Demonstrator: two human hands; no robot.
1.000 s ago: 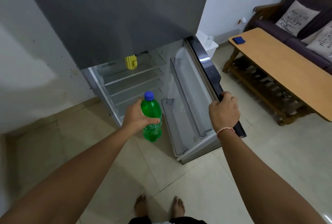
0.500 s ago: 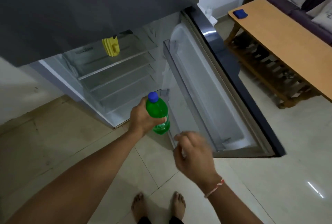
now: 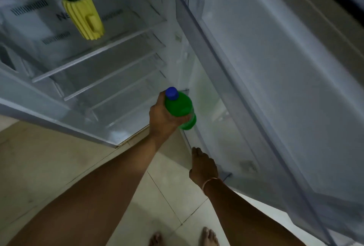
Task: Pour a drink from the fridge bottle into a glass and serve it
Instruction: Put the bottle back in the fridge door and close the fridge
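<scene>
A green plastic bottle (image 3: 181, 108) with a blue cap (image 3: 171, 93) is upright in my left hand (image 3: 160, 120), which wraps around its body from the left. The bottle hangs in front of the lower corner of the open fridge, just over the inner end of the low door bin (image 3: 222, 127). My right hand (image 3: 203, 167) is lower and nearer to me, back upward, fingers pointing at the front rail of that bin. It holds nothing. No glass is in view.
The open fridge door (image 3: 285, 68) with its clear bins fills the right side. Bare glass shelves (image 3: 98, 52) run across the fridge interior, with a yellow ribbed object (image 3: 84, 17) on the top one. Tiled floor (image 3: 59, 167) and my bare feet (image 3: 209, 238) lie below.
My right hand let go of the door edge and came down beside the low door bin. The view moved in close to the fridge; the bottle stays in my left hand.
</scene>
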